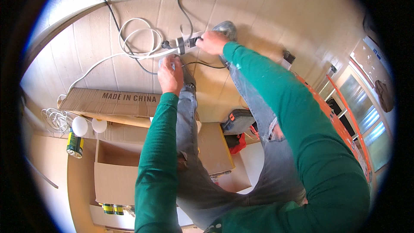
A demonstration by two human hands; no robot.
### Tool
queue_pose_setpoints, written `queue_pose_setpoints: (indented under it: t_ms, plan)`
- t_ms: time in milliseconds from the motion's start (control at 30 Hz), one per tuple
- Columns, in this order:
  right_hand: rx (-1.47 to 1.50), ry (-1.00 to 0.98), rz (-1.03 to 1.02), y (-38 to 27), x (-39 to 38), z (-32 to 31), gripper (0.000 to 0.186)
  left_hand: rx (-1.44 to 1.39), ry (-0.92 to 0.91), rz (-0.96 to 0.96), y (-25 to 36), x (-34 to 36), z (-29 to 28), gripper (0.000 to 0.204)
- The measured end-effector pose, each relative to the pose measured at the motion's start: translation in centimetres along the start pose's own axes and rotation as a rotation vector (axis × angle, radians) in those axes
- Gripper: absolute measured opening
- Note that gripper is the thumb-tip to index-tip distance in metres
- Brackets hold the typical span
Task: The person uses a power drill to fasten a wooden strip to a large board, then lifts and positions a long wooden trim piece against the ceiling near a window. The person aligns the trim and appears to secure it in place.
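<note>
My right hand (212, 42) is closed on the end of a white-and-black power strip (186, 45), at what looks like a black plug. Lower and to the left, my left hand (170, 75) is closed around a small pale object (174, 64), mostly hidden by the fingers. Another black plug (166, 44) sits at the strip's left. A white cable (137, 18) lies in loose loops beside it, crossed by black cords (114, 19). My legs in torn grey trousers (187, 103) show between my forearms, with a grey shoe (227, 29) behind my right hand.
A cardboard box (103, 105) lies at left, near coiled white wire (56, 118), white globes (79, 126) and a can (75, 144). A wooden cabinet (112, 177), a black toolbox (235, 121) and an orange ladder (345, 123) are lower down and to the right.
</note>
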State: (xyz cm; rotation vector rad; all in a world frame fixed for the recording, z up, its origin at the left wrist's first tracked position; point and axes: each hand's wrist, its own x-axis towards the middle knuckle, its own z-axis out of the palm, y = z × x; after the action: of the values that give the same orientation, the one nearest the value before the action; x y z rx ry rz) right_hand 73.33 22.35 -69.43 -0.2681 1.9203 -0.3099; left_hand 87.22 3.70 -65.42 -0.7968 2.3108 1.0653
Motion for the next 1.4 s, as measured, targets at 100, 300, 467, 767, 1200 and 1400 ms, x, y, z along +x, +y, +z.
queue_pose_setpoints:
  t_ms: [100, 300, 467, 767, 1200, 1400]
  plan:
    - [0.087, -0.075, 0.019, 2.4, 0.2, -1.5, 0.058, 0.038, 0.069, 0.068, 0.8, -0.2, -0.9, 0.025]
    - [-0.016, 0.011, 0.066, 1.6, 1.3, 1.3, 0.052, 0.428, -0.071, 0.557, 2.7, 2.5, -0.6, 0.063]
    - [0.057, 0.118, 0.095, 0.8, 0.4, 2.8, 0.051, 0.844, -0.248, 0.768, 2.2, 7.4, 2.4, 0.084]
    - [0.177, 0.291, 0.075, 1.0, -0.5, 4.8, 0.042, 0.577, -0.307, 0.928, 0.1, 11.0, 4.2, 0.072]
    - [0.079, 0.339, -0.056, 3.5, 0.2, 5.5, 0.037, 0.540, -0.363, 0.962, 0.2, 11.7, 4.4, 0.084]
    - [0.161, 0.456, 0.102, 0.6, 0.1, 7.6, 0.037, 0.541, -0.295, 0.993, -0.3, 11.9, 4.4, 0.081]
